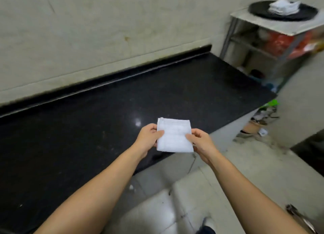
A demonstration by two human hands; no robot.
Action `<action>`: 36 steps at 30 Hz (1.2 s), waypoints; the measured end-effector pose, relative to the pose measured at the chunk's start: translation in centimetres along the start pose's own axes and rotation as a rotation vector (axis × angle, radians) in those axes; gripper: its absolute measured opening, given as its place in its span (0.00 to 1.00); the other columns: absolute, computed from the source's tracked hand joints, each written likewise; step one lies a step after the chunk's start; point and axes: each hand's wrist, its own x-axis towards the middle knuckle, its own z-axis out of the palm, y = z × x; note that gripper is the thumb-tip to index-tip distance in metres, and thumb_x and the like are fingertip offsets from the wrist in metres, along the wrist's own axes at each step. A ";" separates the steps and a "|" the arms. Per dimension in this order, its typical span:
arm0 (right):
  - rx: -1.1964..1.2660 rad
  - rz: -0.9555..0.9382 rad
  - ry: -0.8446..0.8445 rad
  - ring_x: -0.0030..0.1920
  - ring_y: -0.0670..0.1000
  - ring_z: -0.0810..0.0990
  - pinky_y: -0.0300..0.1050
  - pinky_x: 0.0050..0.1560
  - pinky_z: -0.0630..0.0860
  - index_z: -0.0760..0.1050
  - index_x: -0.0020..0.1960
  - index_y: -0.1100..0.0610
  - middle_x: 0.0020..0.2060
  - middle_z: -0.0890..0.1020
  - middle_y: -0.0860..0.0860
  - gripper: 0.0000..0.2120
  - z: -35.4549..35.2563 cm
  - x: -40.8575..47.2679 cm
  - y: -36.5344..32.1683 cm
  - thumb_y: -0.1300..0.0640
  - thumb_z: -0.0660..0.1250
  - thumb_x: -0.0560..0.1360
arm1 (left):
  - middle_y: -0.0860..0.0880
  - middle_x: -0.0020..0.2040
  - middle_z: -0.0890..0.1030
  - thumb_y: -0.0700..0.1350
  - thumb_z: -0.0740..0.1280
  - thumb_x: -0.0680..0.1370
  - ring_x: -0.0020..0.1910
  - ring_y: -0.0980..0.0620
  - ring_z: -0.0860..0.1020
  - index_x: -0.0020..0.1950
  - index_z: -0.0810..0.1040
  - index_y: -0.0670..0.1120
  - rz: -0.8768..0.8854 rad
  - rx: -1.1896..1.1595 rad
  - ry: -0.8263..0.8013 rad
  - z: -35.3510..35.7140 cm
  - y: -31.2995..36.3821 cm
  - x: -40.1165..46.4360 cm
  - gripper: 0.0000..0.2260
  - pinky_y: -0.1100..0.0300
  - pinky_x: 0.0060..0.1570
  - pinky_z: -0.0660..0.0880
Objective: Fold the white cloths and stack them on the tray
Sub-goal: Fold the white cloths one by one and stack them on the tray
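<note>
Black counter (87, 128) below one folded white cloth (174, 135) pinched by left hand (149, 139) and right hand (201, 142); one tray (263, 12) of stacked cloths (284, 5) beyond.

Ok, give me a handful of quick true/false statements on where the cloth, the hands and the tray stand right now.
1. Both hands hold the folded white cloth. True: left hand and right hand grip opposite edges.
2. The cloth lies flat on the black stone counter. False: it is held up in the fingers.
3. The round black tray sits on the metal shelf unit. True.
4. The tray is empty. False: a pile of white cloths rests on it.
5. The tray stands left of the hands. False: it is at the far right.
</note>
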 end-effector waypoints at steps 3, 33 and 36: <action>0.073 -0.013 0.146 0.38 0.50 0.79 0.42 0.34 0.75 0.76 0.46 0.57 0.41 0.80 0.53 0.05 -9.2 -1.0 -0.4 0.65 0.64 0.76 | 0.43 0.41 0.78 0.36 0.65 0.77 0.36 0.50 0.76 0.47 0.74 0.40 0.031 0.057 -0.134 9.4 2.1 1.7 0.01 0.62 0.29 0.72; -0.063 -0.369 0.352 0.38 0.50 0.78 0.42 0.37 0.74 0.75 0.41 0.56 0.38 0.80 0.51 0.07 -64.0 28.8 -34.3 0.65 0.65 0.76 | 0.38 0.48 0.81 0.39 0.66 0.77 0.45 0.43 0.79 0.46 0.77 0.41 0.432 0.006 -0.226 62.3 39.5 33.8 0.02 0.51 0.44 0.75; -0.122 -0.385 0.270 0.39 0.50 0.80 0.42 0.38 0.77 0.77 0.43 0.56 0.39 0.82 0.51 0.05 -65.0 34.5 -39.0 0.63 0.66 0.76 | 0.41 0.45 0.78 0.40 0.65 0.77 0.42 0.46 0.76 0.42 0.75 0.44 0.411 -0.050 -0.160 62.5 43.3 38.0 0.04 0.56 0.38 0.73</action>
